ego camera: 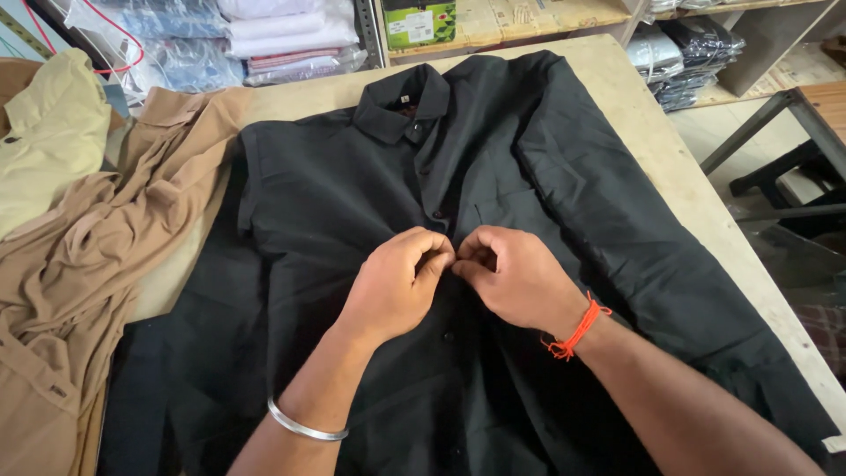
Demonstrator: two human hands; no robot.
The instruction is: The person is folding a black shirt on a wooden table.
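Black shirt (pixel 352 203) near table's right edge (pixel 705 211)

Wooden table (pixel 670 167) under black shirt (pixel 335 203), tan garments (pixel 79 264).

Packages and labels we are seeing

We are looking at a green box (pixel 420 22) with a pale label sitting on the back shelf, clear plastic-wrapped garment packs (pixel 181 40) lying far left, dark wrapped packs (pixel 696 48) stacked on the right shelves, and a small collar tag (pixel 405 99).

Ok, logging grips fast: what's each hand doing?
Left hand: closed, pinching the black shirt placket.
Right hand: closed, pinching the same placket.
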